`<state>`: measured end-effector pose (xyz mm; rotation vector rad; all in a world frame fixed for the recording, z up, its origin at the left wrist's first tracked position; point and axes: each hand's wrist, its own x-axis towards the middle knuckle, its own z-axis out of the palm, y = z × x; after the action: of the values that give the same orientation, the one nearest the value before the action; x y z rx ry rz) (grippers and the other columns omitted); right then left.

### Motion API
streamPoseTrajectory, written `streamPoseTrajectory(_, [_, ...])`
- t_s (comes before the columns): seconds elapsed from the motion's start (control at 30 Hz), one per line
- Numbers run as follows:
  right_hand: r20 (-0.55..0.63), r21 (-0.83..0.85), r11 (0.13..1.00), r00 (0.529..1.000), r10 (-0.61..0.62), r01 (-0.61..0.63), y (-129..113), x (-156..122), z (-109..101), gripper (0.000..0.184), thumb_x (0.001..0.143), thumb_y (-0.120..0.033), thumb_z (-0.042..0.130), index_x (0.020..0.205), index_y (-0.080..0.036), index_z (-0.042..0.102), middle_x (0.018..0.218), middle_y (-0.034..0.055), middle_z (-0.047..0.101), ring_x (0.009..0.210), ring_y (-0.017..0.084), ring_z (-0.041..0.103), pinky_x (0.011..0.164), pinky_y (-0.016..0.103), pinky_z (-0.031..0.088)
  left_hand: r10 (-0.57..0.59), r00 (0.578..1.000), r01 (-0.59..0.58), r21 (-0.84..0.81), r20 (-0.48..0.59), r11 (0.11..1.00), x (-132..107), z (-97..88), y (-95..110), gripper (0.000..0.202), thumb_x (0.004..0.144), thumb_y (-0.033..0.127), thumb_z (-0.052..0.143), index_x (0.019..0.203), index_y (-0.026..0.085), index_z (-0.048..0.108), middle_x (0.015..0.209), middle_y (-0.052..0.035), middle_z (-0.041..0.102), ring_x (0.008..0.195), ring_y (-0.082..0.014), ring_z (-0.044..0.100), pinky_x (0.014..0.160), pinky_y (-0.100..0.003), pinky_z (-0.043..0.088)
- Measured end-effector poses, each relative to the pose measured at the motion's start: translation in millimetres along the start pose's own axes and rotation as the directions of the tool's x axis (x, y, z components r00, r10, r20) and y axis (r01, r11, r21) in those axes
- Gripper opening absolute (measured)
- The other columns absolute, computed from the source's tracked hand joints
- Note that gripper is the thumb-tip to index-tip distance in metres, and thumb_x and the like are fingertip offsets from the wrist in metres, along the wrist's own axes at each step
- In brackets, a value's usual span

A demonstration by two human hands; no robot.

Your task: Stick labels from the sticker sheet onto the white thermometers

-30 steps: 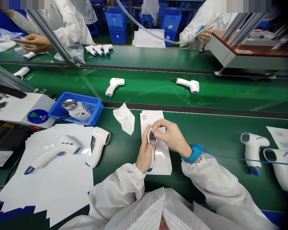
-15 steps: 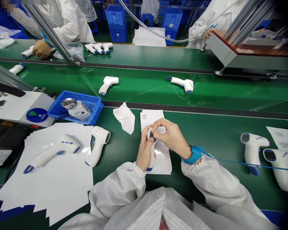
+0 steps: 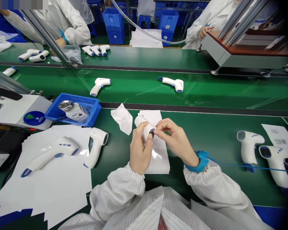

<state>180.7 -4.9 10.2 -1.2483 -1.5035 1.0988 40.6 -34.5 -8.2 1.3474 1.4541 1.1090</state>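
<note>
In the head view, the left hand [image 3: 141, 148] closed around a white infrared thermometer [image 3: 141, 122], held above a stack of white paper sheets [image 3: 159, 159], its long axis running roughly sideways. The right hand [image 3: 176, 138] pinched its dark-rimmed end between fingertips. The fingers hid the handle, so its exact lie could not be made out.

thermometer [image 3: 141, 121]: white plastic, glossy and smooth, catching the light right now!
tray [image 3: 72, 96]: blue plastic, a soft sheen
cap [image 3: 65, 105]: bright, shiny metal
paper [image 3: 50, 198]: white, matt
sleeve [image 3: 117, 190]: striped cloth
desk [image 3: 213, 188]: green, smooth, glossy
</note>
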Motion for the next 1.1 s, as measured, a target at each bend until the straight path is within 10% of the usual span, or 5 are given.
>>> streamPoseTrajectory(0.27, [0.008, -0.105, 0.994, 0.999, 0.043, -0.042, -12, -13, 8, 0.010, 0.088, -0.031, 0.060, 0.089, -0.024, 0.053, 0.076, -0.0009, 0.067, 0.070, 0.016, 0.066, 0.065, 0.030, 0.050, 0.005, 1.000, -0.005, 0.057, -0.010, 0.998, 2, -1.3, 0, 0.034, 0.096, 0.033, 0.045, 0.129, 0.029, 0.045, 0.109, -0.0044, 0.056, 0.090, -0.0180, 0.056, 0.082, -0.034, 0.045])
streamPoseTrajectory(0.53, [0.032, 0.175, 0.974, 0.989, 0.142, -0.146, -4, 0, 7, 0.025, 0.082, -0.034, 0.064, 0.097, -0.024, 0.048, 0.079, -0.0012, 0.064, 0.074, 0.017, 0.065, 0.067, 0.033, 0.054, -0.313, 0.856, 0.492, -0.462, 0.411, 0.738, 13, -9.1, 7, 0.058, 0.088, 0.038, 0.056, 0.139, 0.035, 0.028, 0.079, 0.0031, 0.051, 0.051, -0.0082, 0.046, 0.046, -0.021, 0.043])
streamPoseTrajectory(0.8, [-0.081, -0.040, 0.982, 0.979, -0.185, 0.182, -12, 8, 12, 0.008, 0.090, -0.028, 0.058, 0.084, -0.025, 0.064, 0.092, 0.0035, 0.065, 0.094, 0.021, 0.061, 0.087, 0.038, 0.048, -0.074, 0.951, 0.185, -0.362, 0.299, 0.914, 1, -3.2, 16, 0.071, 0.073, 0.011, 0.060, 0.136, 0.031, 0.036, 0.106, -0.0038, 0.057, 0.072, -0.0130, 0.059, 0.058, -0.025, 0.051])
streamPoseTrajectory(0.93, [-0.048, 0.128, 0.989, 0.996, -0.069, 0.075, -11, 4, 21, 0.013, 0.090, -0.030, 0.057, 0.101, -0.026, 0.062, 0.112, 0.0047, 0.064, 0.110, 0.021, 0.059, 0.099, 0.039, 0.046, -0.118, 0.952, 0.224, -0.381, 0.282, 0.897, 0, -0.6, 14, 0.075, 0.073, 0.008, 0.056, 0.139, 0.032, 0.031, 0.117, -0.0061, 0.056, 0.075, -0.0149, 0.062, 0.055, -0.025, 0.052])
streamPoseTrajectory(1.1, [0.238, 0.301, 0.921, 0.955, 0.180, -0.248, -3, -15, 31, 0.055, 0.080, -0.033, 0.069, 0.130, -0.028, 0.046, 0.133, 0.0068, 0.056, 0.120, 0.021, 0.056, 0.096, 0.037, 0.050, 0.017, 0.986, 0.043, -0.356, 0.164, 0.934, 3, -3.8, 10, 0.088, 0.075, 0.014, 0.063, 0.147, 0.032, 0.017, 0.149, -0.0108, 0.034, 0.128, -0.0273, 0.048, 0.098, -0.039, 0.050])
